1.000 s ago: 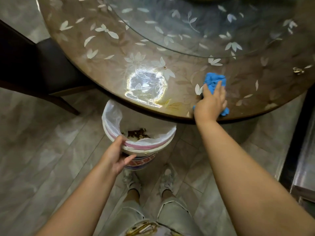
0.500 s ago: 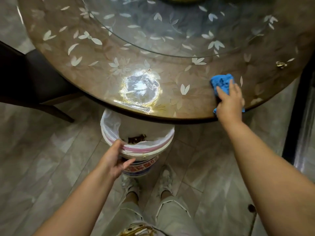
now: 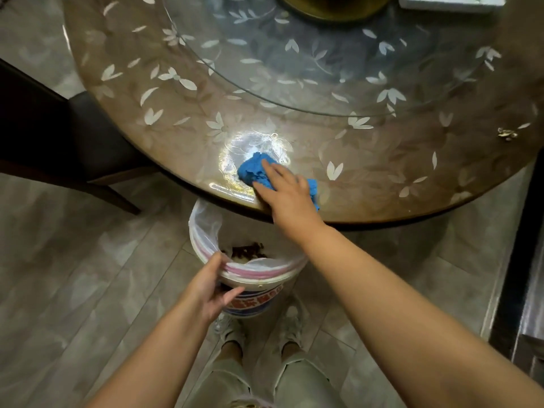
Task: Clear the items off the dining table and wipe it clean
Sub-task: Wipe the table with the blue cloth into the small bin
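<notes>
My right hand point(image 3: 287, 191) presses a crumpled blue cloth point(image 3: 253, 170) flat-fingered onto the round floral dining table point(image 3: 164, 92), close to its near edge beside a bright light glare. Below the edge stands a white bucket point(image 3: 253, 285) lined with a plastic bag, brown scraps inside. My left hand point(image 3: 210, 285) grips the bucket's near rim, thumb outside and fingers over the lip. A small scrap point(image 3: 507, 134) lies on the table at the right.
A glass turntable point(image 3: 309, 54) covers the table's middle, with a gold dish point(image 3: 332, 5) and a white tray point(image 3: 450, 2) at the far edge. A dark chair point(image 3: 59, 136) stands at the left. A dark cabinet edge point(image 3: 524, 260) runs along the right.
My right hand swept the blue cloth leftward along the table's near edge, from the right side to the glare spot above the bucket. My left hand stayed on the bucket rim.
</notes>
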